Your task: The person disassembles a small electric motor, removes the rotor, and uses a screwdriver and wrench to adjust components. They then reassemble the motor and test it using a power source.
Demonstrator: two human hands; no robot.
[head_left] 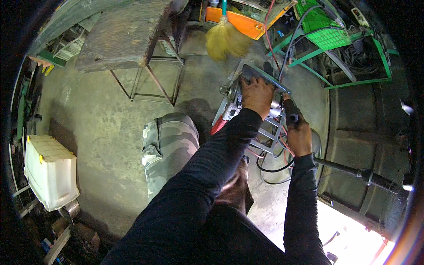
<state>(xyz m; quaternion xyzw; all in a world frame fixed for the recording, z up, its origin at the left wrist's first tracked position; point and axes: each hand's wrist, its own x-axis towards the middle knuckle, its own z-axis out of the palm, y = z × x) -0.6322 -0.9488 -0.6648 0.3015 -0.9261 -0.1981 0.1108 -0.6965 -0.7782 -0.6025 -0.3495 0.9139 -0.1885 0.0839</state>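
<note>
My left hand (257,95) lies with its fingers spread on a grey metal assembly with a flat plate (248,70) along its far edge. Silvery round parts show beneath that palm, and a red part (218,126) sits at its near left side. Wrapped round a dark cylindrical handle (292,115) is my right hand (300,137), its fingertips close to the plate's right end. What the handle belongs to is mostly hidden by the hand. Under both hands stands a grey metal frame with crossbars (266,134). Black and red cables (269,171) loop beside it.
A wooden-topped table (119,37) on metal legs stands at the far left. A broom (223,39) and an orange panel (240,24) are behind the work. A green rack (384,62) with a green crate (329,37) is far right; a white bin (51,172) stands left.
</note>
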